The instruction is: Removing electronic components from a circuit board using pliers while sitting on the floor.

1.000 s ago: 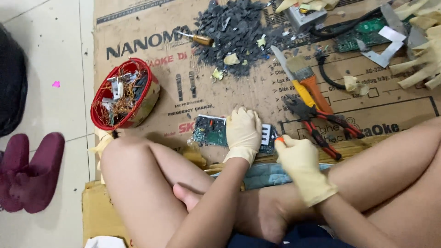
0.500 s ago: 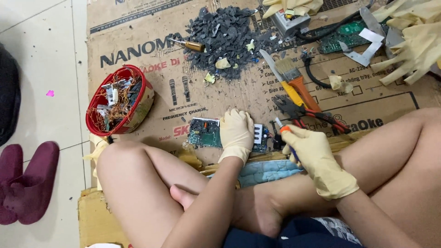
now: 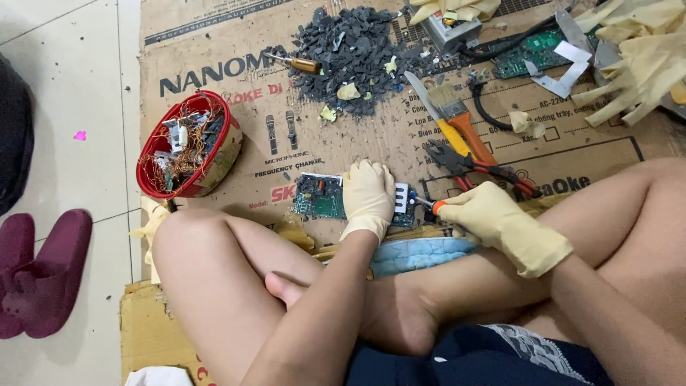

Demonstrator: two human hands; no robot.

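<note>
Since a moment ago the left hand (image 3: 368,196) has settled flat, fingers together, on the green circuit board (image 3: 321,198) at frame centre, while the right hand (image 3: 486,214) stays closed around an orange-handled tool (image 3: 432,205) whose tip meets the board's right edge. Red pliers (image 3: 479,166) lie just above; a red bowl (image 3: 187,143) of wire scraps sits left.

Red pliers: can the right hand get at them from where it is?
Probably yes. The red pliers lie on the cardboard just beyond the right hand, nothing between. But that hand holds an orange-tipped tool, so it would need to let go first.
</note>
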